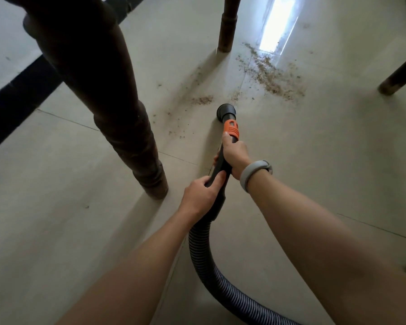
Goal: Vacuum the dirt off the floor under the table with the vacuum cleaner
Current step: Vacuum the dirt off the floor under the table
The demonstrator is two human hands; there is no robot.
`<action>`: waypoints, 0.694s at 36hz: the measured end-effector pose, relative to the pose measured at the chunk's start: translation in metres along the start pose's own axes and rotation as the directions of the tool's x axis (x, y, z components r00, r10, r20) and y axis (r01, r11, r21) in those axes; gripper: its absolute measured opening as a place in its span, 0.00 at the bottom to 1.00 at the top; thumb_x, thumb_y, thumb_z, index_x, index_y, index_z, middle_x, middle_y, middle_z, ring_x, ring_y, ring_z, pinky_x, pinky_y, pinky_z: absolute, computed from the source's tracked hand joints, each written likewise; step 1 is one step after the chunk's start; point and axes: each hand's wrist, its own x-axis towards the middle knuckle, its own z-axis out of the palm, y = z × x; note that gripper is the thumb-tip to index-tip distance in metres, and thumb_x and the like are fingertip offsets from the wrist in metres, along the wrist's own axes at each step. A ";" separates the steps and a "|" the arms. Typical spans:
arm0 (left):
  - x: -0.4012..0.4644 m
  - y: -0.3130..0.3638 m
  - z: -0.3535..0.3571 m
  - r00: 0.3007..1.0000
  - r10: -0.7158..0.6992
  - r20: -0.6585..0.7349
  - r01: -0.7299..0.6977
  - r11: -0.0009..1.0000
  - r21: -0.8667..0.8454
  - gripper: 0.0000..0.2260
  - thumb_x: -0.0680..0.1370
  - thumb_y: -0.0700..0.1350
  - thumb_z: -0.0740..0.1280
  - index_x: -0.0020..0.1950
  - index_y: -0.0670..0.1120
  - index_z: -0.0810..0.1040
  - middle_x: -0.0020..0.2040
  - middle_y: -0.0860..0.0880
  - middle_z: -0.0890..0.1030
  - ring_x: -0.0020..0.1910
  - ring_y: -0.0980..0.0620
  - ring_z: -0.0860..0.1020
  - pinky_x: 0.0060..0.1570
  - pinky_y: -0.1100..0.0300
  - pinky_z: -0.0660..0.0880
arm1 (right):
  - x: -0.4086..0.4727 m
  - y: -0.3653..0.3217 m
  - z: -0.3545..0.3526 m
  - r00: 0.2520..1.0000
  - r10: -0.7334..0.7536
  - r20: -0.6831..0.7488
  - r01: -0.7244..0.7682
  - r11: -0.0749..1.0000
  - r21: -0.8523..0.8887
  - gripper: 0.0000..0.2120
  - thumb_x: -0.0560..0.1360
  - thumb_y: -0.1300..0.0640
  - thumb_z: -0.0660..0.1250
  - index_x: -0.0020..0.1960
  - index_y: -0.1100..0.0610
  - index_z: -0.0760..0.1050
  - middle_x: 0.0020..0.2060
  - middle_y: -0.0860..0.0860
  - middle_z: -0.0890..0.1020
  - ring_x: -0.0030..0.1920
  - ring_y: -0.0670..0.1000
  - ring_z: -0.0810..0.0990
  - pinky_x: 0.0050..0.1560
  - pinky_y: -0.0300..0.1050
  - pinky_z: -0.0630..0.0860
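gripping: both hands hold the vacuum cleaner's black wand (220, 165) at the centre of the frame, one behind the other.
right hand (234, 156): fingers curled round the wand just behind the orange collar (231, 129); a pale grey wristband (253, 172) sits on the wrist.
left hand (201, 195): fingers and thumb wrapped round the lower end of the wand, just below and left of the right hand, where the wand meets the hose.
nozzle (224, 111): black, round, flared mouth, at the far end of the wand past the collar, down at the floor a little above frame centre; whether it touches the tile, i cannot tell.
hose (203, 261): ribbed, dark grey with lighter ridges, curving from the left hand down to the bottom edge of the frame.
dirt (271, 73): tan crumbs, thickest in the upper right of the frame; a small heap (202, 100) lies just left of and above the nozzle, with loose specks trailing lower left.
floor (56, 231): pale beige tiles with thin joints.
table legs: a thick dark turned leg (117, 127) at the left, a slimmer brown one (226, 29) at top centre, another foot (399, 78) at the right edge.
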 end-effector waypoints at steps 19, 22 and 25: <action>-0.009 0.023 0.007 0.998 0.024 0.058 -0.026 0.999 0.024 0.20 0.78 0.63 0.58 0.37 0.48 0.74 0.36 0.48 0.79 0.38 0.47 0.80 0.40 0.56 0.77 | -0.002 -0.002 -0.022 0.999 0.018 -0.044 -0.012 0.992 0.122 0.15 0.80 0.49 0.59 0.47 0.63 0.66 0.31 0.57 0.74 0.28 0.55 0.76 0.30 0.47 0.75; 0.003 0.036 0.006 0.999 0.017 0.035 -0.018 0.999 0.034 0.20 0.78 0.63 0.58 0.36 0.50 0.73 0.36 0.49 0.78 0.37 0.49 0.78 0.39 0.58 0.75 | 0.007 -0.018 -0.020 0.999 0.026 -0.028 -0.023 0.995 0.096 0.17 0.80 0.47 0.59 0.45 0.61 0.65 0.31 0.56 0.75 0.29 0.55 0.76 0.33 0.48 0.76; -0.007 0.030 0.008 1.000 0.001 0.018 -0.001 1.000 -0.013 0.19 0.78 0.62 0.58 0.40 0.48 0.75 0.37 0.49 0.78 0.37 0.50 0.78 0.37 0.59 0.75 | -0.001 -0.015 -0.018 0.999 0.044 0.014 -0.045 0.993 0.105 0.18 0.80 0.47 0.60 0.43 0.61 0.65 0.30 0.56 0.74 0.29 0.55 0.75 0.34 0.49 0.76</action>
